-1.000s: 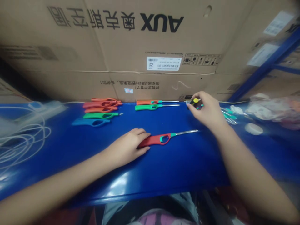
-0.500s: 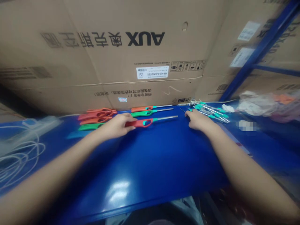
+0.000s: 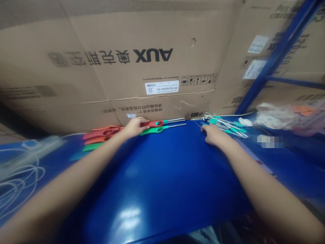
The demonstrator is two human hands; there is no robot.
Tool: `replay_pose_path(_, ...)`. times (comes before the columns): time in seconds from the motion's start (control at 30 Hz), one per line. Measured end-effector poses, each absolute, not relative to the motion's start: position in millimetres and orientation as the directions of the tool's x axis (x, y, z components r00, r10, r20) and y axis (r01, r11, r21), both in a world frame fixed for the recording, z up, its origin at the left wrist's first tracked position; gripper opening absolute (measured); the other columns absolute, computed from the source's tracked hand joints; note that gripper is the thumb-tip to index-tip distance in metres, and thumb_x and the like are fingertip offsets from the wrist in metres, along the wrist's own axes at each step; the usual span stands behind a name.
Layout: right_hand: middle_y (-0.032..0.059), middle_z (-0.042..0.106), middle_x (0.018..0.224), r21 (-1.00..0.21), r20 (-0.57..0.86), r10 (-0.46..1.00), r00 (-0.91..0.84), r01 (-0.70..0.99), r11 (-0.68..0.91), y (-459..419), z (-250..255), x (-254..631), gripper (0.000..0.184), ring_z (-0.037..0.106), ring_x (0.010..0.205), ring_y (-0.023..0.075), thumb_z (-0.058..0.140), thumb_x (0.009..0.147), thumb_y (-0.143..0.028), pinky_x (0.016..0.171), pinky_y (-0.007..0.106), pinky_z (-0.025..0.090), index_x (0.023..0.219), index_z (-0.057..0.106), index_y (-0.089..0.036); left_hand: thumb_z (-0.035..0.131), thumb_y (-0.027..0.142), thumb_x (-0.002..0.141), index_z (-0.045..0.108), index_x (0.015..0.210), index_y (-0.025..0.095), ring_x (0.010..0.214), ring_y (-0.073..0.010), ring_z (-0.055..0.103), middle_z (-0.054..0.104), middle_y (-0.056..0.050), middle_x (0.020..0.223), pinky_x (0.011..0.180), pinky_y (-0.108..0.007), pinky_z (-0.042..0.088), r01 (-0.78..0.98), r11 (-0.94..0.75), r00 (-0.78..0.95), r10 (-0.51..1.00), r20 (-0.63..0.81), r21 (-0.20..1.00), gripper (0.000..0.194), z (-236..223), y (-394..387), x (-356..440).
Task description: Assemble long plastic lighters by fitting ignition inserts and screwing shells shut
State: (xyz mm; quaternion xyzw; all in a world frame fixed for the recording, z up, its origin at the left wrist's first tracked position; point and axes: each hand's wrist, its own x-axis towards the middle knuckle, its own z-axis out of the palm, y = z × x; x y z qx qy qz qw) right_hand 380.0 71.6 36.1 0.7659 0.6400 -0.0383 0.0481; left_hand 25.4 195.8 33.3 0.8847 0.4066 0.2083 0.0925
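Note:
My left hand (image 3: 135, 128) is closed around the handle of a red long-necked lighter (image 3: 155, 124), whose metal neck points right. The lighter lies along the foot of the cardboard wall. Just in front of it is a green lighter (image 3: 153, 130), close to my fingers. Left of this hand, several orange, red and green lighter handles (image 3: 101, 135) lie stacked, partly behind my wrist. My right hand (image 3: 213, 134) is pinched, with a thin metal rod (image 3: 197, 124) sticking out at its fingertips. Behind and right of it lies a pile of metal tubes with teal ends (image 3: 231, 125).
Large cardboard boxes (image 3: 114, 78) stand behind the blue tabletop (image 3: 162, 176). A blue metal post (image 3: 274, 57) rises at right, near crumpled plastic bags (image 3: 276, 117). Coiled white cable (image 3: 22, 183) lies at left.
My left hand has moved the red lighter back to the box, behind the green one. My right hand stays by the metal tubes, still pinched. The view has tilted slightly upward.

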Motion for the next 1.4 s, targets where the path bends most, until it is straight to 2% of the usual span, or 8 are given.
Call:
replay_pose_path(0.17, 0.0102, 0.062, 0.129, 0.02, -0.141, 0.971, 0.193, 0.981, -0.192, 71, 37, 380, 0.036, 0.064, 0.109, 0.0228, 0.062, 0.097, -0.036, 0.091, 0.044, 0.056, 0.128, 0.06, -0.018, 0.065, 0.032, 0.091, 0.072, 0.108, 0.016, 0.112, -0.0268, 0.066, 0.072, -0.01, 0.117, 0.104, -0.042, 0.049, 0.712, -0.643, 0.564, 0.763, 0.315, 0.284, 0.025, 28, 198, 23)
replay_pose_path(0.43, 0.0102, 0.061, 0.13, 0.032, -0.121, 0.973, 0.196, 0.981, -0.193, 71, 38, 379, 0.035, 0.063, 0.11, 0.0229, 0.062, 0.097, -0.036, 0.092, 0.045, 0.056, 0.127, 0.06, -0.018, 0.06, 0.035, 0.099, 0.06, 0.126, 0.017, 0.109, -0.0235, 0.064, 0.061, -0.011, 0.128, 0.092, -0.044, 0.057, 0.786, -0.607, 0.537, 0.766, 0.353, 0.121, 0.033, 21, 192, 28)
replay_pose_path(0.67, 0.0176, 0.06, 0.121, 0.013, -0.019, 0.989, 0.146, 0.989, -0.146, 72, 34, 382, 0.036, 0.059, 0.114, 0.0327, 0.062, 0.085, -0.015, 0.091, 0.04, 0.049, 0.12, 0.072, -0.019, 0.066, 0.027, 0.092, 0.07, 0.111, 0.018, 0.109, -0.0268, 0.064, 0.07, -0.009, 0.114, 0.097, -0.043, 0.053, 0.79, -0.61, 0.528, 0.732, 0.431, 0.069, 0.021, 23, 186, 38)
replay_pose_path(0.8, 0.0184, 0.059, 0.122, 0.006, 0.056, 0.998, 0.01, 1.0, -0.011, 71, 35, 380, 0.032, 0.055, 0.117, 0.0357, 0.059, 0.087, -0.019, 0.095, 0.045, 0.046, 0.116, 0.074, -0.019, 0.064, 0.022, 0.088, 0.074, 0.106, 0.019, 0.105, -0.0288, 0.065, 0.074, -0.009, 0.107, 0.093, -0.041, 0.052, 0.764, -0.642, 0.545, 0.695, 0.47, 0.064, 0.021, 25, 175, 44)
replay_pose_path(0.93, 0.0128, 0.055, 0.137, -0.021, 0.057, 0.963, -0.262, 0.965, 0.263, 67, 36, 371, 0.027, 0.048, 0.128, 0.032, 0.06, 0.089, -0.023, 0.107, 0.044, 0.041, 0.113, 0.074, -0.023, 0.059, 0.027, 0.093, 0.075, 0.101, 0.02, 0.099, -0.0257, 0.065, 0.075, -0.007, 0.104, 0.089, -0.038, 0.052, 0.732, -0.679, 0.586, 0.666, 0.461, 0.052, 0.019, 25, 153, 47)
replay_pose_path(1.07, 0.014, 0.061, 0.128, -0.074, 0.014, 0.928, -0.373, 0.925, 0.373, 64, 33, 363, 0.034, 0.057, 0.119, 0.0284, 0.056, 0.093, -0.025, 0.103, 0.042, 0.047, 0.125, 0.067, -0.019, 0.054, 0.038, 0.098, 0.074, 0.085, 0.02, 0.098, -0.0233, 0.065, 0.075, -0.006, 0.1, 0.088, -0.036, 0.051, 0.738, -0.674, 0.605, 0.681, 0.413, 0.031, 0.03, 24, 128, 42)
replay_pose_path(1.23, 0.0194, 0.06, 0.127, -0.099, -0.028, 0.939, -0.342, 0.936, 0.338, 63, 28, 362, 0.043, 0.06, 0.117, 0.0333, 0.053, 0.095, -0.028, 0.101, 0.047, 0.05, 0.134, 0.06, -0.012, 0.051, 0.047, 0.096, 0.073, 0.081, 0.021, 0.096, -0.0261, 0.065, 0.074, -0.008, 0.092, 0.082, -0.035, 0.05, 0.893, -0.45, 0.422, 0.832, 0.36, -0.005, 0.037, 41, 123, -1)
replay_pose_path(1.4, 0.0189, 0.058, 0.133, -0.106, -0.026, 0.933, -0.358, 0.929, 0.354, 61, 26, 358, 0.044, 0.058, 0.122, 0.0334, 0.052, 0.096, -0.029, 0.104, 0.047, 0.048, 0.136, 0.059, -0.013, 0.065, 0.051, 0.077, 0.072, 0.072, 0.019, 0.074, -0.0316, 0.066, 0.068, -0.012, 0.071, 0.063, -0.034, 0.046, 0.993, -0.118, 0.117, 0.958, 0.262, -0.01, 0.033, 57, 147, -74)
